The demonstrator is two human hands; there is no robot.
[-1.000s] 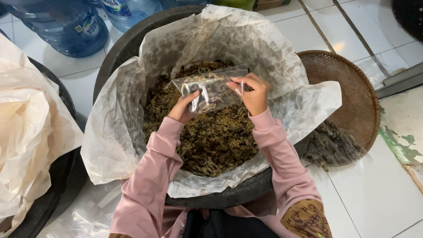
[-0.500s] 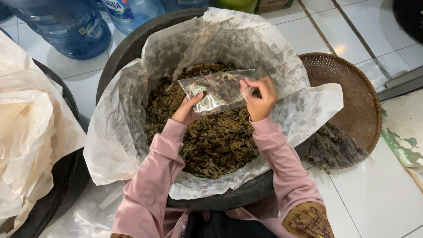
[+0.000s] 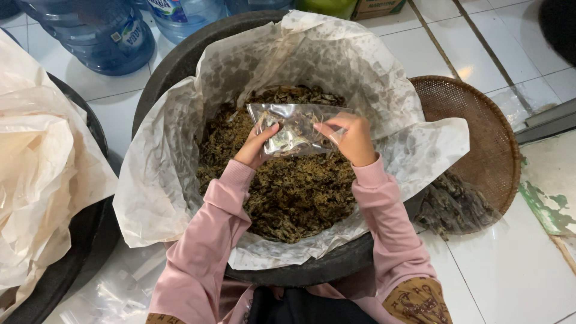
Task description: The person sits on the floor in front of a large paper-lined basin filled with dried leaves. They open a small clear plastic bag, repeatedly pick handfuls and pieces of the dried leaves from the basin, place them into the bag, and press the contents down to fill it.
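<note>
Both of my hands hold a small clear plastic bag (image 3: 297,127) above a big black tub (image 3: 180,57). My left hand (image 3: 257,148) grips the bag's lower left side and my right hand (image 3: 354,139) pinches its right edge. A little dark dried material sits inside the bag. White paper (image 3: 336,54) stained with dark flecks lines the tub. A heap of dark dried leafy material (image 3: 294,192) fills it beneath my hands. My sleeves are pink.
A round woven bamboo tray (image 3: 480,132) leans at the tub's right with some dark material beside it. A second black tub lined with cream plastic (image 3: 42,180) stands at the left. Blue water jugs (image 3: 102,30) stand behind on the white tiled floor.
The bag has turned and come lower and nearer the heap. My right hand slid from the bag's top edge to its right side; my left hand stays under it.
</note>
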